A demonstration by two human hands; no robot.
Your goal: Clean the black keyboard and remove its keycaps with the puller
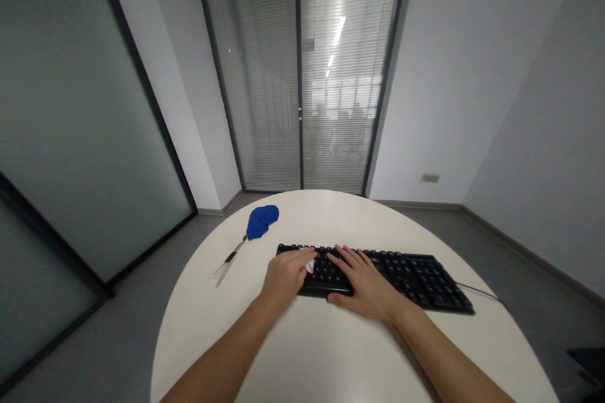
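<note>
So the left hand (286,274) has its fingers curled in around a small white wipe (309,263), pinching it and pressing it down on the left end of the black keyboard (401,274), right where the keys start. Just to the right of those fingers, the right hand (362,283) lies flat across the keys with fingers spread apart and holding nothing, thumb hooked over the near edge like it's bracing the board so it doesn't slide. Looks to me like the wiping step is in hand, with the cloth on the left block of keys; everything out past the right fingertips, number pad included, doesn't have the cloth on it yet. My guess is that covering it would call for dragging the wipe rightward along the rows, and the bracing hand would have to get out of the way or move to the far end. Beyond the left knuckles, up and to the left, there's a thin brush or pen thing (229,262) with a crumpled blue cloth (261,220) at its far end, both well apart from the keyboard. All of it sits on a round white table (307,352), and a cable (479,291) trails off the keyboard's right end.
</note>
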